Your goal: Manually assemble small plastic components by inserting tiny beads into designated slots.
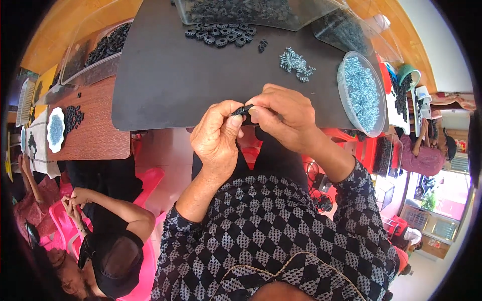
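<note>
Over the dark mat (170,75), left hand (217,135) and right hand (281,118) pinch a small black part (244,110).

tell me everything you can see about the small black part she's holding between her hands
The small black part is mostly hidden, pinched between the fingertips of the left hand and the right hand. Only a dark, rounded, plastic-looking sliver shows between the thumbs. It is held at the near edge of the dark grey mat; whether it touches the mat cannot be told. Its full shape cannot be made out.

Both forearms come up from below, patterned sleeves at elbows — left hand (217,134) and right hand (282,116) meet fingertip to fingertip, both pinched shut, knuckles up.
</note>
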Available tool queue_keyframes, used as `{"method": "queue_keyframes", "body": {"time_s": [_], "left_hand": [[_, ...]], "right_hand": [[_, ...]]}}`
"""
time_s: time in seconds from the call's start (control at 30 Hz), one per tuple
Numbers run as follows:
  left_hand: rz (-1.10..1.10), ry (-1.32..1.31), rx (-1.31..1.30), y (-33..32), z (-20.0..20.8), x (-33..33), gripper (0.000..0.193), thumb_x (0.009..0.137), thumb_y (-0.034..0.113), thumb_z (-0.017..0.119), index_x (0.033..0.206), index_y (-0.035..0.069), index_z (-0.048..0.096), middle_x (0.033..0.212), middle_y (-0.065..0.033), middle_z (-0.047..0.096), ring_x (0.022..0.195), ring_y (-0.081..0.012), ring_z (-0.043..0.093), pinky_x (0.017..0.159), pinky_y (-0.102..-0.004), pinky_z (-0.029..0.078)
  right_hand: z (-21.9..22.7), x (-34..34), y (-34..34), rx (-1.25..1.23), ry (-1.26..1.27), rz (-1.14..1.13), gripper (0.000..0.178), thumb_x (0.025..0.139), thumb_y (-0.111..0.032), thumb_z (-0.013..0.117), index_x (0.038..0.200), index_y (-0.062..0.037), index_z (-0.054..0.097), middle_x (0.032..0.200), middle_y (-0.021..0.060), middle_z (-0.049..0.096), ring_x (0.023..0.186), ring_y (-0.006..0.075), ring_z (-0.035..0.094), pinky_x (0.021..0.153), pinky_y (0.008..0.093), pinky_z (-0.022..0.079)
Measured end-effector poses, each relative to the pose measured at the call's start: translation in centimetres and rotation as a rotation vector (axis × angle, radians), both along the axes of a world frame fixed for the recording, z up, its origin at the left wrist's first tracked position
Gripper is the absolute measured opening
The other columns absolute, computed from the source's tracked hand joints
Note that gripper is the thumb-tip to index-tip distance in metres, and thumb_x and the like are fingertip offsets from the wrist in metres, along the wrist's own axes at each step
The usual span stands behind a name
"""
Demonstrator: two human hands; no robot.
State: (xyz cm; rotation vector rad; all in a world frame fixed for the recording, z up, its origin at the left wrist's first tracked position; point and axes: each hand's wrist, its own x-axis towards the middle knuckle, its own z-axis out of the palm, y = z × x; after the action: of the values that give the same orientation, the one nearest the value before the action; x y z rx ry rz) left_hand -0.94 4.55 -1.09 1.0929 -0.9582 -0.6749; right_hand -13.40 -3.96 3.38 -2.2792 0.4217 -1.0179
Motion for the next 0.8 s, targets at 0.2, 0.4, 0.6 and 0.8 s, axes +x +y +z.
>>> {"method": "queue_keyframes", "body": {"time_s": [0.2,0.4,0.6,0.8], "left_hand": [[-0.087,0.134,0.021,-0.2,0.4,0.4,0.016,0.086,0.005,0.062,0.098,-0.006,0.060,0.081,-0.0074,0.063,0.061,-0.0077,0.053,0.054,-0.0179,0.044],[-0.219,0.378,0.004,-0.6,0.9,0.7,0.015,0.089,0.003,0.058,0.101,-0.006,0.058,0.084,-0.0069,0.063,0.064,-0.0070,0.053,0.058,-0.0182,0.044],[-0.182,0.378,-0.012,-0.7,0.7,0.6,0.016,0.089,0.003,0.058,0.102,-0.006,0.058,0.086,-0.0077,0.063,0.065,-0.0073,0.053,0.059,-0.0186,0.045],[-0.199,0.359,0.029,-0.3,0.5,0.6,0.016,0.088,0.002,0.059,0.102,-0.005,0.059,0.086,-0.0069,0.064,0.066,-0.0071,0.054,0.060,-0.0191,0.046]], "right_hand": [[1.1,-0.4,0.5,0.375,0.088,-0.044,0.006,0.081,0.002,0.058,0.086,0.0049,0.062,0.071,0.0069,0.061,0.062,0.0148,0.057,0.054,0.0264,0.045],[1.4,-0.4,0.8,0.836,-0.057,-0.072,0.011,0.086,-0.007,0.060,0.091,0.0017,0.065,0.075,0.0035,0.065,0.073,0.0062,0.060,0.061,0.0203,0.047],[1.5,-0.3,0.4,0.322,0.057,-0.122,0.008,0.083,-0.006,0.061,0.086,-0.0003,0.065,0.071,0.0063,0.062,0.063,0.0129,0.059,0.055,0.0261,0.045],[2.2,-0.5,0.3,0.251,0.188,-0.103,0.009,0.083,-0.002,0.060,0.089,0.0021,0.064,0.071,0.0049,0.060,0.063,0.0084,0.057,0.054,0.0222,0.042]]}}
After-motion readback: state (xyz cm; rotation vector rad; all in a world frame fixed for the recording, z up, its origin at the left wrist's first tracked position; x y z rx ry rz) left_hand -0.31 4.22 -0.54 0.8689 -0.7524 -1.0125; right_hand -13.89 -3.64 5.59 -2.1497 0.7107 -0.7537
